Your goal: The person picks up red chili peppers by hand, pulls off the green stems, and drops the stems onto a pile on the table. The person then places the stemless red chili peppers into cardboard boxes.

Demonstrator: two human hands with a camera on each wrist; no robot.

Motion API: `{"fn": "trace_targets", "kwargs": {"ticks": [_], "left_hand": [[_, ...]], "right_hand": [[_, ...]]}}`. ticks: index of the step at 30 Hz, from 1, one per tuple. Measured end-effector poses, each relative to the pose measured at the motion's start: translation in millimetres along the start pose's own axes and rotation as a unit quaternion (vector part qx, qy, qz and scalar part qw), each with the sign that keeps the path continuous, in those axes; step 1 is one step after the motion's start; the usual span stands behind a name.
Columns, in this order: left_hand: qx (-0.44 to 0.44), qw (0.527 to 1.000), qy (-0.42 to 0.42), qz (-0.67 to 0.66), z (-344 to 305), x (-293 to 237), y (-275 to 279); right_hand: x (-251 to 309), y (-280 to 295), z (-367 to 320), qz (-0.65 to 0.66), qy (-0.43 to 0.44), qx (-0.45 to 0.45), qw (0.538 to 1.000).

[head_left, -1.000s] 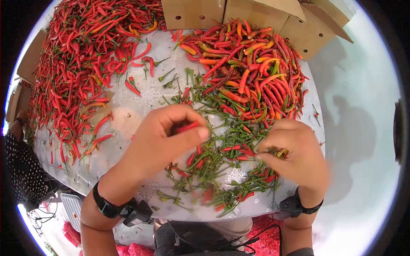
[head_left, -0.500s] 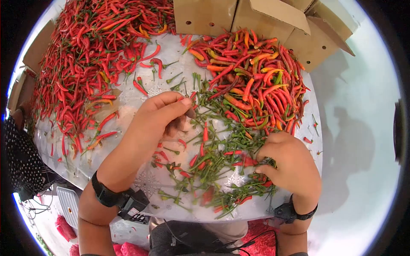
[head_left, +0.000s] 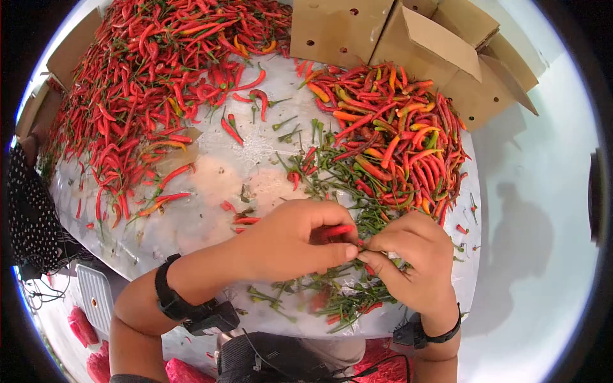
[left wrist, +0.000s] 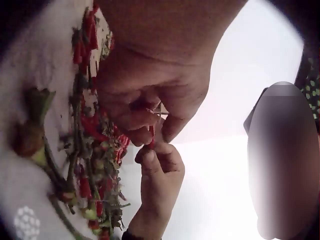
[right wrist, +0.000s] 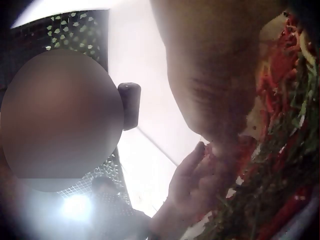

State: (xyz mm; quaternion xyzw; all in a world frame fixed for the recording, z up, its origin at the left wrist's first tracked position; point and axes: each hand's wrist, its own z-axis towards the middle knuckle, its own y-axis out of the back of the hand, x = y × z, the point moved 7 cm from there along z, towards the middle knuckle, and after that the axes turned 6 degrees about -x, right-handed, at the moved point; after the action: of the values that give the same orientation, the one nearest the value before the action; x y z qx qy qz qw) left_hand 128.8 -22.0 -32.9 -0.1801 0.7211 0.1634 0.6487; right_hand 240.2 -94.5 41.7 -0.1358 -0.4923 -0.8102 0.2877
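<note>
The left hand [head_left: 297,242] is curled round a red chilli pepper [head_left: 336,231], which shows between its thumb and fingers. Against its fingertips, the right hand [head_left: 412,258] has thumb and forefinger pinched together. The left wrist view shows a slim red chilli end [left wrist: 152,134] right where the fingertips of both hands meet. What the right fingertips pinch is mostly covered by them. Under both hands lies a spread of green chilli stems [head_left: 354,303] mixed with red chillies. A few red pieces [head_left: 248,221] rest beside the left wrist.
A large heap of red chillies [head_left: 134,96] covers the table's left side. Another pile of red, orange and green chillies [head_left: 408,140] lies beyond the right hand. Cardboard boxes [head_left: 335,29] stand along the back. The table's rounded edge [head_left: 476,281] runs along the right.
The left hand first moved back, then came forward and right to meet the right hand. The right hand rose from the stems toward the left. The head view has shifted, so the piles appear further right.
</note>
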Motion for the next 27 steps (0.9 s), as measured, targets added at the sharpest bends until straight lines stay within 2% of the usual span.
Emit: {"fn": "trace_targets", "kwargs": {"ticks": [2,6,9,12,15,18,21,24,27], "left_hand": [[-0.002,1.000,-0.017,-0.008,-0.9,-1.4,-0.4],[0.023,0.998,-0.050,-0.010,-2.8,-6.2,-2.1],[0.127,0.985,0.028,-0.117,-8.7,-10.6,-12.7],[0.182,0.967,0.008,-0.179,-12.1,-8.2,-22.0],[0.186,0.955,0.049,-0.227,-13.3,-2.8,-23.5],[0.054,0.998,-0.016,-0.028,-2.0,-9.3,-3.2],[0.005,0.998,-0.043,0.037,-0.3,-11.6,2.3],[-0.030,0.988,-0.089,0.119,-2.3,-25.1,3.8],[-0.099,0.981,-0.116,0.122,-2.1,-23.1,5.9]], "right_hand": [[0.8,0.3,-0.2,0.001,0.009,-0.021,1.000],[1.9,-1.9,1.8,0.064,0.026,0.002,0.998],[-0.4,-4.5,1.3,0.183,0.002,0.050,0.982],[-0.3,-7.9,0.9,0.292,-0.032,0.119,0.948],[-3.9,-11.4,-0.6,0.317,-0.061,0.104,0.941],[-7.0,-5.0,-0.1,0.152,-0.066,0.007,0.986],[3.4,-4.7,-1.8,0.044,-0.024,-0.053,0.997],[2.5,-4.5,-3.5,0.031,-0.016,-0.064,0.997],[10.5,-4.6,-5.5,-0.068,0.039,-0.089,0.993]]}}
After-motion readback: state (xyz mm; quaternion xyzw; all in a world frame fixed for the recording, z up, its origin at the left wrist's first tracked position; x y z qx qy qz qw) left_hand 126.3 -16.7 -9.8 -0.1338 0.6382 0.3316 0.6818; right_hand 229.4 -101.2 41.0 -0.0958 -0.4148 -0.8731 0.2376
